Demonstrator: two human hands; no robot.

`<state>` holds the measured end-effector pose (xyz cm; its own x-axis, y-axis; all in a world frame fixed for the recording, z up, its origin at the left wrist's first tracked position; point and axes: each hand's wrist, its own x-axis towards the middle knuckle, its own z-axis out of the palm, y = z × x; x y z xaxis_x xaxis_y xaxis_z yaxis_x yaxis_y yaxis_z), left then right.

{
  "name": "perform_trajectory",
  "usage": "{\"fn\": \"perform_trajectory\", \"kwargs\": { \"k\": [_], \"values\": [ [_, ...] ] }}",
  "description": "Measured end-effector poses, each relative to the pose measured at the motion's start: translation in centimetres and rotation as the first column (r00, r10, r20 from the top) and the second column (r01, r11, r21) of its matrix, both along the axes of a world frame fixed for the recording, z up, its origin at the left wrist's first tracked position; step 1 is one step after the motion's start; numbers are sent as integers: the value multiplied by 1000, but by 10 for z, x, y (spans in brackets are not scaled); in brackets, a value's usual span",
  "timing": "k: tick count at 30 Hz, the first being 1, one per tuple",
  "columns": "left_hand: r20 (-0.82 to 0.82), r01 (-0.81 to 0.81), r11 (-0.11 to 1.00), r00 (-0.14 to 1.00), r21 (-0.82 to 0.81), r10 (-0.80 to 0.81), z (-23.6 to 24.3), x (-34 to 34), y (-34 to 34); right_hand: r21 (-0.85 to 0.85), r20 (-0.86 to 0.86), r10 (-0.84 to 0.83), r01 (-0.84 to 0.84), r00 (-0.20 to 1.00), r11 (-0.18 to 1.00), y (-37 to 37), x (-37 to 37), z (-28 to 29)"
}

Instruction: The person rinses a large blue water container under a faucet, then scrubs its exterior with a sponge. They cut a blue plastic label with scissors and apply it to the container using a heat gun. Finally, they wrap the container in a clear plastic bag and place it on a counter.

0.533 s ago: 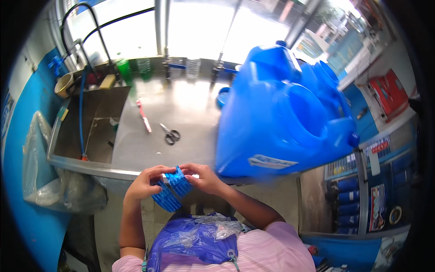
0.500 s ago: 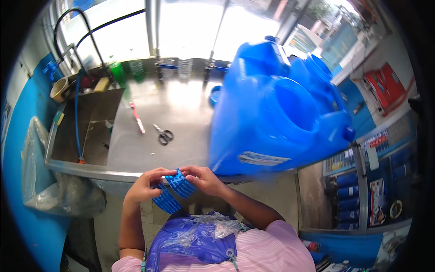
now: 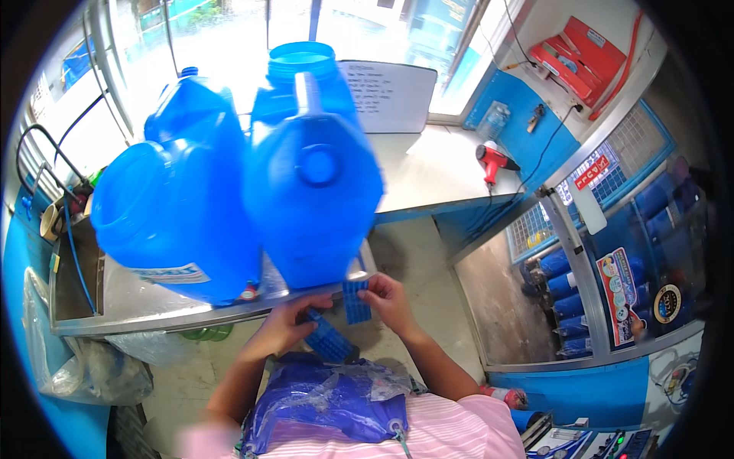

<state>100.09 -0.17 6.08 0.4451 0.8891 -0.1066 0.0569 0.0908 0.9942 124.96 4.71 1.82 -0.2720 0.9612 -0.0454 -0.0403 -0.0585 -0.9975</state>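
Blue ridged strips at lower centre: left hand (image 3: 284, 327) grips one strip (image 3: 329, 340), right hand (image 3: 388, 301) pinches another (image 3: 356, 300). Advisable: separate slowly, clear of jug (image 3: 313, 183).

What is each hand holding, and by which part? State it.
The left hand grips a blue ridged strip at its upper end. The right hand pinches another blue strip by its right edge.
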Motion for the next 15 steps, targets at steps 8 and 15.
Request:
{"fn": "perform_trajectory", "kwargs": {
  "k": [8, 15],
  "values": [
    [9, 108, 994, 994, 31, -109, -29, 122, 75, 66, -4, -250, 249, 968, 966, 70, 107, -2],
    [67, 77, 997, 995, 8, -78, -39, 175, 145, 151, 265, -449, 423, 853, 893, 154, 190, -61]
  ]
}}
